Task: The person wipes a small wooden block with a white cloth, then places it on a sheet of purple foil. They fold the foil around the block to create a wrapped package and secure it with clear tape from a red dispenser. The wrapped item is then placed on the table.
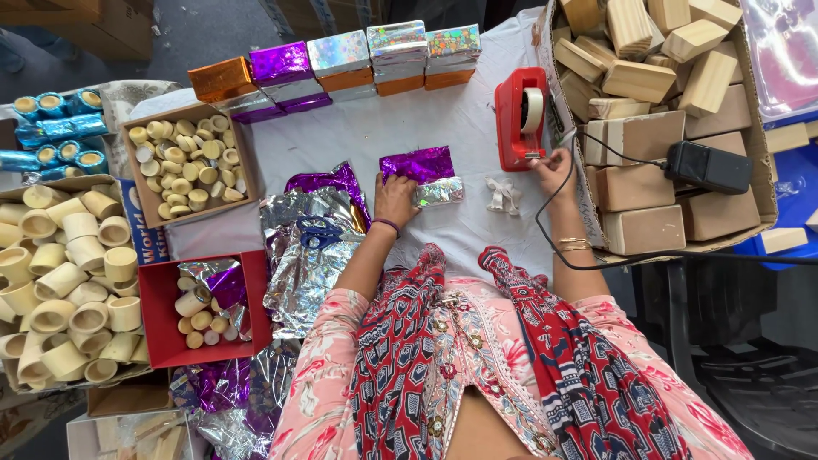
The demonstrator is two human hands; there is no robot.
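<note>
In the head view I see my left hand (394, 200) resting with its fingers flat on the near edge of a small block half wrapped in purple and silver foil (423, 175); it presses the block to the white cloth-covered counter (366, 136) and does not clamp it. My right hand (554, 166) is at the base of the red plastic tape dispenser (520, 119), its fingertips touching the front part where the tape comes out; whether they pinch tape I cannot tell. The two hands are well apart, and some short white tape pieces (503, 194) lie between them. Just left of my left hand there is a crumpled pile of silver and purple foil sheets (311, 247) with blue-handled scissors (319, 232) on it. Right of my right hand stands a cardboard box of plain wooden blocks (648, 94). Beyond both hands is a row of foil-wrapped blocks (341, 64).
</note>
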